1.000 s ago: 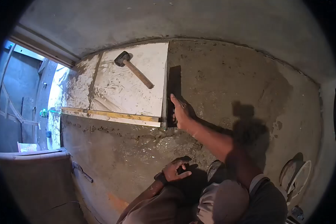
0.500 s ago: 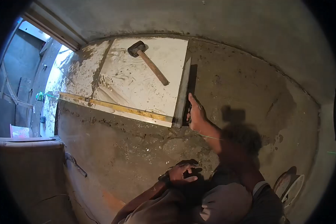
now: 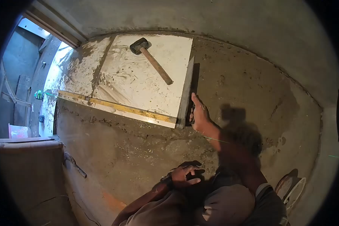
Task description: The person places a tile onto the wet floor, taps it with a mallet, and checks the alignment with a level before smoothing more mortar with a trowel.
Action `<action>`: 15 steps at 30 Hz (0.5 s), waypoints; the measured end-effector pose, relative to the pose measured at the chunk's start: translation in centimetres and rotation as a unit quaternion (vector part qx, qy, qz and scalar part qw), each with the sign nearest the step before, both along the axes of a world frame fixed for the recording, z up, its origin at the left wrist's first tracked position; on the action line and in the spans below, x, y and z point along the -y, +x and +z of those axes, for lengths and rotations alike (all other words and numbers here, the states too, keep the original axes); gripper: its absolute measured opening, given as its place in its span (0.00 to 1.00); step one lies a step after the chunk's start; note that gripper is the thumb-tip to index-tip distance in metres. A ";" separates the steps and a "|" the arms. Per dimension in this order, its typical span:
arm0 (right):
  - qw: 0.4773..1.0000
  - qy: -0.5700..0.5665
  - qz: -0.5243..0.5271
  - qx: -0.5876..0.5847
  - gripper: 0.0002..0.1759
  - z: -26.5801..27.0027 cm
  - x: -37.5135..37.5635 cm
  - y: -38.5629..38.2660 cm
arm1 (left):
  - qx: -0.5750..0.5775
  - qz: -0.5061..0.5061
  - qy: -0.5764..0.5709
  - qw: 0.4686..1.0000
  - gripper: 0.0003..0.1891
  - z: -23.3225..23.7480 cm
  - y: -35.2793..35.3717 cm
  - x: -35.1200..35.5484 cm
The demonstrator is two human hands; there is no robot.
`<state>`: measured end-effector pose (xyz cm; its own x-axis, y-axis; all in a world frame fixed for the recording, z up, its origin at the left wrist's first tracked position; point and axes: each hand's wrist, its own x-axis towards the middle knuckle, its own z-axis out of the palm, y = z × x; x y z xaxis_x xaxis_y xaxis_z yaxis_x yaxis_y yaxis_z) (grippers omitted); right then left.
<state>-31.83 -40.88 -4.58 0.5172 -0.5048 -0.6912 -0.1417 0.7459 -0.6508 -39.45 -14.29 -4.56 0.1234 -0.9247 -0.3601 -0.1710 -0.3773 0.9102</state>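
My right hand [image 3: 201, 119] is closed around the handle of a plastering trowel [image 3: 185, 98]. The long blade stands on edge along the right side of a large white tile [image 3: 148, 96]; whether it touches the tile is hard to tell. On that smeared tile lies a mallet [image 3: 140, 46], its dark head toward the wall and its wooden handle slanting to the lower right. A yellow level or straightedge [image 3: 135, 112] runs along the tile's near edge. My left hand [image 3: 184, 176], low in front of my body, holds nothing, with thumb and fingers apart.
Grey, rough mortar [image 3: 245, 71] spreads right of the tile and in front of it. Concrete walls surround the floor. At left are a green-lit device [image 3: 38, 95] and a box-like ledge [image 3: 28, 145]. A round pale-rimmed object [image 3: 295, 192] stands at lower right.
The view has shifted slightly. Both hands, the trowel and the mallet keep nearly the same places relative to the tile.
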 end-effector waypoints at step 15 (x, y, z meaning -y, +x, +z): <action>0.996 -0.090 0.003 -0.029 0.32 0.7 -0.5 0.3 | -0.012 -0.030 0.022 0.999 0.33 0.9 0.4 0.5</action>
